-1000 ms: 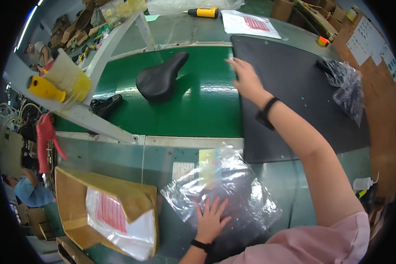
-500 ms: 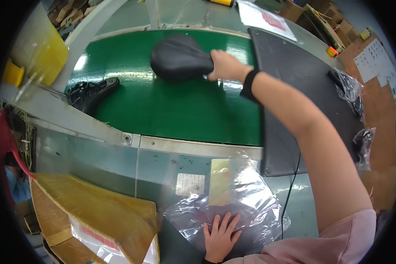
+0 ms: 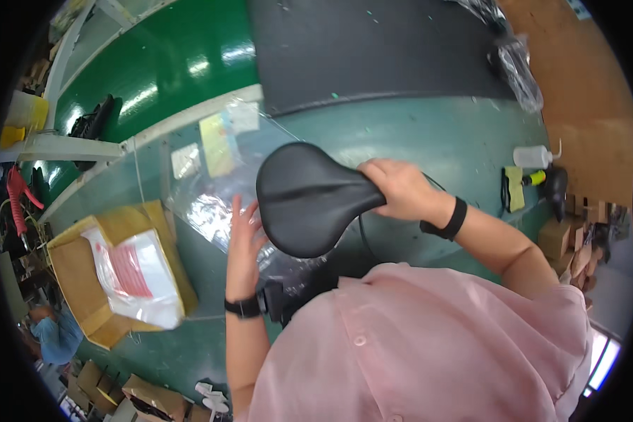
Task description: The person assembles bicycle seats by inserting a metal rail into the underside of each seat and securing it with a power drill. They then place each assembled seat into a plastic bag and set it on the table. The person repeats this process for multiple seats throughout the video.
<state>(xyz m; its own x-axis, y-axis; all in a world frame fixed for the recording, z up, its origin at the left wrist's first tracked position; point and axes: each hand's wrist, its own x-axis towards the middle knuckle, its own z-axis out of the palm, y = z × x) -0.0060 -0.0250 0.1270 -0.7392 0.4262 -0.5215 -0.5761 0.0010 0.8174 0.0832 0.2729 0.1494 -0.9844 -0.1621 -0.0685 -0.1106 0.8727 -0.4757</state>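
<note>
Here, white packaging (image 3: 137, 278) in box (image 3: 74, 278), saddle (image 3: 309, 200) in right hand (image 3: 406, 190)

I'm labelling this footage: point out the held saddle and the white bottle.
Held saddle (image 3: 308, 200), head view: middle of its black top.
White bottle (image 3: 531, 157), head view: its body, not the spout.

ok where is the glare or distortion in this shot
Head view: glare streaks the green belt and whitens patches of the clear plastic bag; the black saddle shows only a soft sheen; fisheye distortion curves the pale rail, with blackness rounding off the corners.
</note>
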